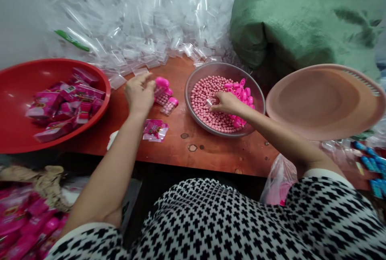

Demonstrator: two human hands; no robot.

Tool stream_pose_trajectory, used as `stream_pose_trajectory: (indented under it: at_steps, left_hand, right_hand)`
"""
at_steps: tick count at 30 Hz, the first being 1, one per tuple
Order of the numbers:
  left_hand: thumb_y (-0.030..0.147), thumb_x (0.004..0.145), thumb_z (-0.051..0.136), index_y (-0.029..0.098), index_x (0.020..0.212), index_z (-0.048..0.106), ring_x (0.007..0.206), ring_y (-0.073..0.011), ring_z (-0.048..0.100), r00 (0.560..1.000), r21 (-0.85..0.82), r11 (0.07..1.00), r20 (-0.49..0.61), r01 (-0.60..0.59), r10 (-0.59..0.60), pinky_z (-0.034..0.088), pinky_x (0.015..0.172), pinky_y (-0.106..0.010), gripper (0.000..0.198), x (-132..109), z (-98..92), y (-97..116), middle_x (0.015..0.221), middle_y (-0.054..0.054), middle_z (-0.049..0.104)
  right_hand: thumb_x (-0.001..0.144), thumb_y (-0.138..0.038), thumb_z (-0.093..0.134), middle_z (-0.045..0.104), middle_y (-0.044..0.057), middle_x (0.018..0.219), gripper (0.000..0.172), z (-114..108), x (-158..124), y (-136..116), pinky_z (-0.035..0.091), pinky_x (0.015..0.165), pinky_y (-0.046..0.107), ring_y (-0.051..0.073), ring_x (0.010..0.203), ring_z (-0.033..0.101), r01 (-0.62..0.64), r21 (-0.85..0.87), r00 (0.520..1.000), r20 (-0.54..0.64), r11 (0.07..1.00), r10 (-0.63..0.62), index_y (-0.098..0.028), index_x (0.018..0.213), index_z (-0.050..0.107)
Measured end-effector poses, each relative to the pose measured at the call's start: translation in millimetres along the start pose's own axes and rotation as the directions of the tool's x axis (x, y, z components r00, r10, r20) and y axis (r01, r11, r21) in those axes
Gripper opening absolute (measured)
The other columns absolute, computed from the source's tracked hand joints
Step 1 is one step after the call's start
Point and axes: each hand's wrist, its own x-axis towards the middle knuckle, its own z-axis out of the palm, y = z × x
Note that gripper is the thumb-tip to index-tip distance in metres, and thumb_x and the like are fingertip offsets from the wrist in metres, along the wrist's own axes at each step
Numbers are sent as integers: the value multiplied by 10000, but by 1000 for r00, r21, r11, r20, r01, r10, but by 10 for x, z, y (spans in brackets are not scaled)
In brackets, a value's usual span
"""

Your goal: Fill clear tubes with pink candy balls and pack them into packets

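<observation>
My left hand [140, 91] is beside several small clear containers with pink caps [169, 106], filled with pink beads, on the wooden table. Its fingers are bent near the topmost cap; whether they grip it is unclear. My right hand [224, 103] reaches into a grey bowl [194, 116] and pinches a small clear container [211, 102] over the pink beads [206, 87]. Bright pink caps [245, 95] lie in the bowl's right part. Flat pink printed packets [155, 130] rest on the table below the filled containers.
A red basin [18, 103] with pink packages stands left. Clear containers [135, 18] are heaped behind. A green sack [301, 18] and an orange-brown basin [325, 103] are right. Blue items [372, 159] lie far right, and pink packages [27, 228] lower left.
</observation>
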Motion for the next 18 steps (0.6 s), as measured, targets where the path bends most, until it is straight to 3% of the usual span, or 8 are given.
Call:
stream_pose_trajectory:
  at_steps: [3, 6, 10, 13, 18]
  left_hand:
    - [333, 790, 757, 260, 1072, 746, 1284, -260, 557, 996, 160, 987, -88, -18, 33, 331, 1165, -409, 292, -91, 126, 123, 1191, 6, 735]
    - [291, 845, 675, 240, 1179, 719, 1176, -239, 616, 996, 177, 980, -3, -86, 88, 415, 1102, -401, 340, -237, 441, 500, 1214, -8, 723]
    - [213, 816, 652, 219, 1194, 708, 1107, -239, 654, 979, 109, 989, 189, -97, 75, 487, 1033, -393, 383, -319, 838, 888, 1193, -48, 730]
    - [197, 794, 661, 194, 1167, 723, 1032, -232, 684, 949, 37, 998, 314, -56, 42, 525, 972, -384, 378, -300, 1036, 958, 1162, -62, 748]
    - [210, 813, 643, 178, 1017, 765, 954, -208, 697, 932, -145, 988, 363, 49, 7, 551, 924, -356, 240, -298, 1255, 909, 1008, -61, 772]
  right_hand:
    - [735, -387, 808, 701, 72, 863, 307, 97, 89, -9, 389, 657, 292, 206, 791, 609, -31, 89, 999, 38, 996, 28, -166, 832, 618]
    - [692, -265, 822, 679, 29, 790, 262, 125, 138, 55, 425, 678, 280, 171, 759, 611, -26, 332, 999, -11, 943, 31, -172, 755, 585]
    - [688, -349, 818, 615, -24, 714, 331, 70, 70, 107, 509, 660, 295, 143, 677, 610, 114, 713, 990, -143, 692, -15, -191, 769, 538]
    - [658, -428, 835, 613, -31, 760, 410, -27, -49, 80, 566, 668, 319, 143, 690, 630, 235, 821, 968, -247, 521, -47, -208, 811, 525]
    - [636, -492, 861, 644, -12, 817, 468, -170, -218, 125, 581, 657, 315, 148, 695, 642, 274, 829, 960, -265, 487, -88, -219, 868, 559]
